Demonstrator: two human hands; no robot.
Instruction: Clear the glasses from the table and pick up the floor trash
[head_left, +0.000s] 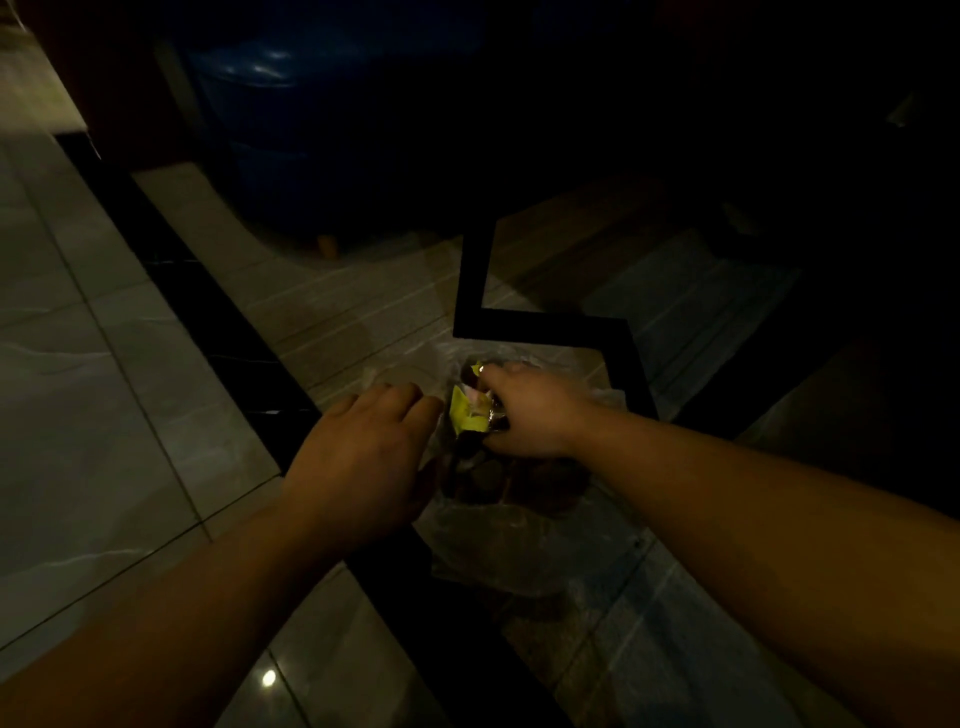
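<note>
In dim light a clear plastic bag (498, 535) lies on the tiled floor, with dark trash inside it. A crumpled yellow wrapper (469, 414) sits at the bag's mouth. My right hand (530, 410) is closed around the yellow wrapper and other small bits of trash, right over the bag's opening. My left hand (363, 467) hovers at the bag's left edge, its fingers curled; whether it pinches the plastic is hidden. No glasses are in view.
A black metal table leg (550, 322) bends across the floor just behind the bag. A blue barrel (291, 130) stands at the back left. A dark strip (218, 312) runs diagonally between pale tiles. The right side is in deep shadow.
</note>
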